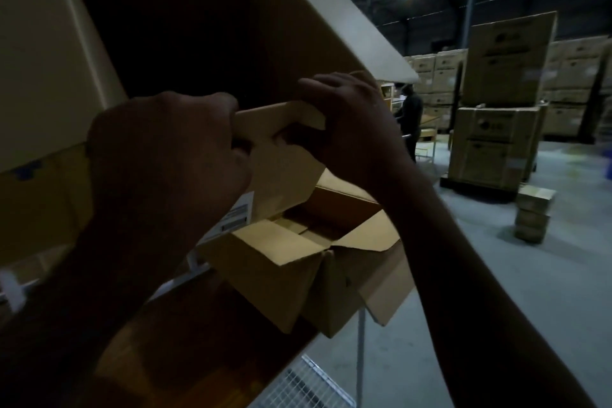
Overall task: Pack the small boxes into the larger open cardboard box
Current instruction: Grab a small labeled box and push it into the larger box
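Observation:
A small brown cardboard box (281, 172) with a white label is held up at mid frame, tilted. My left hand (165, 156) is closed around its left top edge. My right hand (351, 122) grips its top flap from the right. Right behind and above it gapes a big open cardboard box (298, 20), dark inside, with pale flaps spread left and right. Below the small box stands another open cardboard box (298, 262) with its flaps folded outward; its inside is only partly visible.
A wire mesh shelf (304, 384) on a metal post lies below. Stacked cartons on a pallet (496, 142) stand at the right, two small boxes (533, 212) on the grey floor, a person (410, 116) behind, walls of cartons beyond.

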Available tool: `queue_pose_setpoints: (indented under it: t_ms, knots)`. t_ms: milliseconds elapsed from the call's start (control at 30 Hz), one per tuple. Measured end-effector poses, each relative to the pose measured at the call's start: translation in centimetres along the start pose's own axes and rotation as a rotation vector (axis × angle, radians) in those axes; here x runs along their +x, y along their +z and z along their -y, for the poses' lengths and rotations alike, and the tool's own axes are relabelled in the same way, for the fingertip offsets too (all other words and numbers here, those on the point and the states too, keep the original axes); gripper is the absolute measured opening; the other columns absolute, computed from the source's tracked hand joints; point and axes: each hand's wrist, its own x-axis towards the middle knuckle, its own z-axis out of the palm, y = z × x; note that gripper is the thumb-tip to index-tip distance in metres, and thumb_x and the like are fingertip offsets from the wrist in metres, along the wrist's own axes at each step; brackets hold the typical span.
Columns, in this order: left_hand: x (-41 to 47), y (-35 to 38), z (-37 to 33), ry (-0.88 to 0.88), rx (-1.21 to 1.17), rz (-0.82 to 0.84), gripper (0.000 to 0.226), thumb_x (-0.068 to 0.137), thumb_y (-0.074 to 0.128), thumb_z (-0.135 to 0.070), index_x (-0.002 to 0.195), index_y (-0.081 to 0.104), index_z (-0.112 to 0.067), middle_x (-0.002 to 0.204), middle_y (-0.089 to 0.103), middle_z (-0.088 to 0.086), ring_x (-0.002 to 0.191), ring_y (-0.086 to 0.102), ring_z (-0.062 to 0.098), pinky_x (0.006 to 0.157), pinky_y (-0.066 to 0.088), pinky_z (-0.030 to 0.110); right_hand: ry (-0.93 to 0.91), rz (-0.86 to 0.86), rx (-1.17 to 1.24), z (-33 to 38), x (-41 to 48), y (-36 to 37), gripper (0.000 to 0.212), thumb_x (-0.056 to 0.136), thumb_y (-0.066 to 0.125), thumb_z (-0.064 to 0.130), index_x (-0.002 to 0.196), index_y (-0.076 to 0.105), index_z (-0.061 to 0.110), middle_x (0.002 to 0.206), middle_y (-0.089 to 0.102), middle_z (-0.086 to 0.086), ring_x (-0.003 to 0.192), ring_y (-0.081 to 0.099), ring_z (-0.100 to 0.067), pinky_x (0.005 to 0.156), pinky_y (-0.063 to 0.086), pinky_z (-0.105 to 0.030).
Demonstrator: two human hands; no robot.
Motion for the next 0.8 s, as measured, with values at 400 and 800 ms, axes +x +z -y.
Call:
queue_pose_setpoints:
  t_ms: [400,800]
  knots:
    - [9.2,13.3,-9.8,-0.083,-0.039,-0.181,0.014,0.089,0.068,-0.032,0.096,0.066,-0.020,0.070,0.056,0.001,0.060,0.051,0.021,0.058,0.036,0.032,-0.023,0.095,-0.232,-17.3,-0.7,-0.3,0.038,0.086,0.069,0.051,0.112,0.068,0.022,0.109,0.072,-0.002,0.101,0.065,-0.026,0.095,0.039,-0.040]
    - [11.4,28.3,-15.1,-0.251,0.131,0.104,0.025,0.090,0.064,-0.053,0.092,0.061,-0.028,0.073,0.051,-0.008,0.065,0.054,0.019,0.058,0.029,0.029,0.023,0.399,0.074,-30.5,-6.7,10.5,0.036,0.076,0.077,0.045,0.106,0.067,0.028,0.108,0.072,0.002,0.104,0.065,-0.024,0.093,0.040,-0.041]
